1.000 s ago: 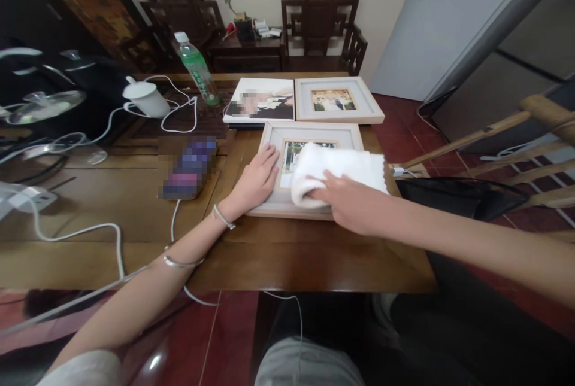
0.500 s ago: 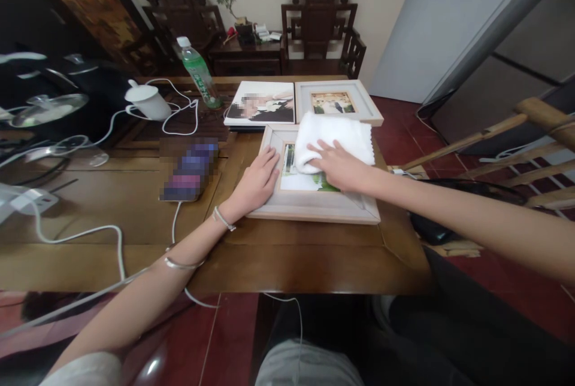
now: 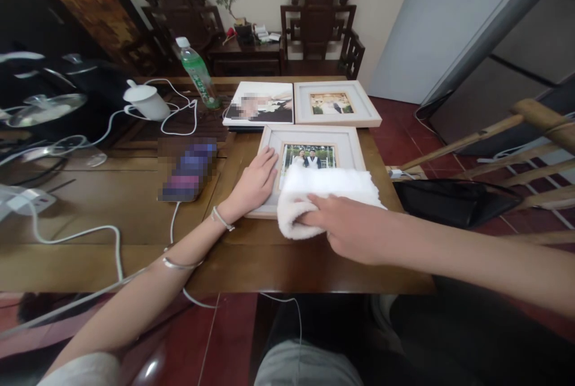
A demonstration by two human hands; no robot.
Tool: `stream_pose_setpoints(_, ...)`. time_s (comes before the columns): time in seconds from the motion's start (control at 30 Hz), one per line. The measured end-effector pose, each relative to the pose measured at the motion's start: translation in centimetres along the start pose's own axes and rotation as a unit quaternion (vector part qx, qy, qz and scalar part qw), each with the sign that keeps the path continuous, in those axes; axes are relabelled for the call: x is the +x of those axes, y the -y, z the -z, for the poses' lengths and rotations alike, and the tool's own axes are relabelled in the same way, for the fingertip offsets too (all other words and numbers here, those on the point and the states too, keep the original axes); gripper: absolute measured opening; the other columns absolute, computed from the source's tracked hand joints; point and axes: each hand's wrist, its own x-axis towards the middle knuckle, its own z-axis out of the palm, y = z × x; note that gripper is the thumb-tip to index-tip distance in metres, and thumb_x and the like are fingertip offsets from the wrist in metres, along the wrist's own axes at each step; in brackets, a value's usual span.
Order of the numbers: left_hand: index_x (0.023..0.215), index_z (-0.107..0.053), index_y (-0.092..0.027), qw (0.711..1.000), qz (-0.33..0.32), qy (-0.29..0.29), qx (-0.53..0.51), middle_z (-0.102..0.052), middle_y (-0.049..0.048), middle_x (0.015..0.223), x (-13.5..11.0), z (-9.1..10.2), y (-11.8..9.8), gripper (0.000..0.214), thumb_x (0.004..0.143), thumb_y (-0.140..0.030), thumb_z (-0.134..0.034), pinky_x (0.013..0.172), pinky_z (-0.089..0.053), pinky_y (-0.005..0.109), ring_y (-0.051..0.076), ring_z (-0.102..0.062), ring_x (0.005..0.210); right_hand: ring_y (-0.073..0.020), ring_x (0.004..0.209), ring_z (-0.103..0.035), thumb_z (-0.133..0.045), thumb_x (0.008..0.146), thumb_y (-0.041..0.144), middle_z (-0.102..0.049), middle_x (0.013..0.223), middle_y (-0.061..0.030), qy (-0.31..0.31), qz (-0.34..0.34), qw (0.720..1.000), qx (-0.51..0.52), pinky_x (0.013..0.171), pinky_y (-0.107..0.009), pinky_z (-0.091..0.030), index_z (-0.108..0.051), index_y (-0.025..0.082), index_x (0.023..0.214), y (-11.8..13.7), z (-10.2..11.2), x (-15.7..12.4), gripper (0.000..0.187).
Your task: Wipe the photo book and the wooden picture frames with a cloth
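Observation:
A light wooden picture frame [image 3: 351, 148] lies flat near the table's right end, with a small photo of two people in its middle. My left hand [image 3: 256, 181] rests with fingers stretched along the frame's left side. At the frame's near edge, my right hand [image 3: 353, 224] grips a folded white cloth [image 3: 335, 182], its fingers partly tucked into the fold. The cloth covers the frame's lower part and hangs over its front edge.
Behind lie a white photo panel [image 3: 281, 114] and a second picture frame [image 3: 366, 108]. To the left are a phone [image 3: 191, 170] on a cable, a green-labelled bottle [image 3: 197, 73], a white lidded cup [image 3: 147, 102] and loose cords. A wooden chair [image 3: 543, 114] stands at right.
My right hand has drawn the cloth from the frame's upper right down to its near edge, uncovering the top of the photo. My left hand has stayed in place.

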Motion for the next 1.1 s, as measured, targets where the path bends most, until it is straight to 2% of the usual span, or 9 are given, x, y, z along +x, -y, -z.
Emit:
stream_pose_setpoints(0.1, 0.151, -0.053, -0.011, 1.000, -0.009, -0.004, -0.003, -0.048, 0.0174, 0.164, 0.0, 0.0, 0.1, 0.053, 0.106, -0.032, -0.035, 0.130, -0.030, 0.057, 0.032, -0.036, 0.158, -0.0310, 0.128, -0.064, -0.046, 0.079, -0.005, -0.065, 0.145, -0.0149, -0.047, -0.003, 0.998, -0.051, 0.104, -0.046, -0.051, -0.066, 0.024, 0.144, -2.4, -0.8, 1.8, 0.073)
stream_pose_setpoints(0.2, 0.150, -0.054, -0.011, 1.000, -0.013, -0.009, -0.007, -0.048, 0.0183, 0.164, 0.1, -0.1, 0.2, 0.053, 0.106, -0.033, -0.035, 0.131, -0.029, 0.056, 0.032, -0.037, 0.158, -0.0360, 0.153, -0.041, -0.046, 0.077, -0.007, -0.048, 0.165, -0.0142, -0.082, -0.040, 0.988, -0.123, 0.117, -0.057, -0.043, -0.061, 0.021, 0.149, -6.0, -0.6, 3.9, 0.079)
stream_pose_setpoints(0.33, 0.151, -0.054, -0.012, 1.000, -0.014, -0.011, -0.015, -0.049, 0.0170, 0.164, 0.1, 0.0, 0.2, 0.053, 0.106, -0.034, -0.035, 0.132, -0.028, 0.056, 0.032, -0.036, 0.158, -0.0419, 0.161, -0.023, -0.043, 0.073, -0.010, -0.027, 0.175, -0.0139, -0.132, -0.075, 0.969, -0.196, 0.121, -0.070, -0.033, -0.057, 0.016, 0.153, -10.6, 0.5, 6.4, 0.085)
stream_pose_setpoints(0.43, 0.152, -0.052, -0.012, 1.000, -0.012, -0.009, -0.018, -0.048, 0.0172, 0.165, 0.1, 0.1, 0.2, 0.054, 0.106, -0.033, -0.035, 0.132, -0.028, 0.056, 0.032, -0.035, 0.159, -0.0437, 0.161, -0.021, -0.042, 0.074, -0.010, -0.026, 0.175, -0.0157, -0.135, -0.088, 0.965, -0.208, 0.121, -0.074, -0.029, -0.057, 0.013, 0.153, -12.0, 1.1, 7.4, 0.083)
stream_pose_setpoints(0.57, 0.153, -0.052, -0.012, 1.000, -0.010, -0.009, -0.016, -0.048, 0.0171, 0.164, 0.1, 0.0, 0.3, 0.054, 0.106, -0.033, -0.036, 0.132, -0.029, 0.056, 0.032, -0.035, 0.159, -0.0454, 0.159, -0.024, -0.044, 0.077, -0.009, -0.031, 0.172, -0.0200, -0.109, -0.085, 0.969, -0.204, 0.120, -0.075, -0.029, -0.061, 0.011, 0.148, -10.3, 0.7, 7.2, 0.076)
stream_pose_setpoints(0.8, 0.150, -0.054, -0.008, 1.000, -0.008, -0.009, -0.010, -0.049, 0.0192, 0.164, 0.1, -0.2, 0.1, 0.054, 0.105, -0.032, -0.036, 0.132, -0.029, 0.055, 0.032, -0.037, 0.158, -0.0409, 0.155, -0.038, -0.048, 0.078, -0.008, -0.042, 0.168, -0.0157, -0.030, -0.044, 0.989, -0.138, 0.116, -0.067, -0.041, -0.069, 0.018, 0.139, -3.4, -0.4, 3.4, 0.069)
stream_pose_setpoints(0.97, 0.148, -0.057, -0.008, 0.999, 0.002, -0.020, -0.027, -0.051, 0.0178, 0.162, 0.0, 0.0, -0.3, 0.056, 0.108, -0.038, -0.030, 0.131, -0.030, 0.054, 0.030, -0.037, 0.158, -0.0296, 0.114, -0.072, -0.047, 0.079, -0.006, -0.072, 0.134, -0.0153, 0.032, -0.019, 0.997, -0.062, 0.093, -0.043, -0.056, -0.075, 0.020, 0.124, 0.0, 0.6, 1.0, 0.059)
stream_pose_setpoints(1.03, 0.148, -0.057, -0.007, 0.999, 0.006, -0.022, -0.035, -0.052, 0.0181, 0.161, 0.0, 0.1, -0.4, 0.059, 0.109, -0.041, -0.028, 0.131, -0.029, 0.053, 0.030, -0.038, 0.158, -0.0310, 0.118, -0.070, -0.048, 0.079, -0.006, -0.069, 0.141, -0.0155, 0.026, -0.005, 0.997, -0.070, 0.093, -0.044, -0.056, -0.076, 0.019, 0.122, 0.6, 0.5, 0.8, 0.057)
stream_pose_setpoints(1.1, 0.148, -0.057, -0.008, 0.999, 0.008, -0.022, -0.038, -0.052, 0.0179, 0.161, 0.0, 0.2, -0.4, 0.060, 0.109, -0.043, -0.028, 0.132, -0.028, 0.052, 0.030, -0.038, 0.157, -0.0355, 0.137, -0.059, -0.047, 0.080, -0.006, -0.056, 0.159, -0.0151, 0.007, 0.001, 0.995, -0.096, 0.101, -0.049, -0.054, -0.073, 0.018, 0.128, 0.7, -0.1, 1.1, 0.060)
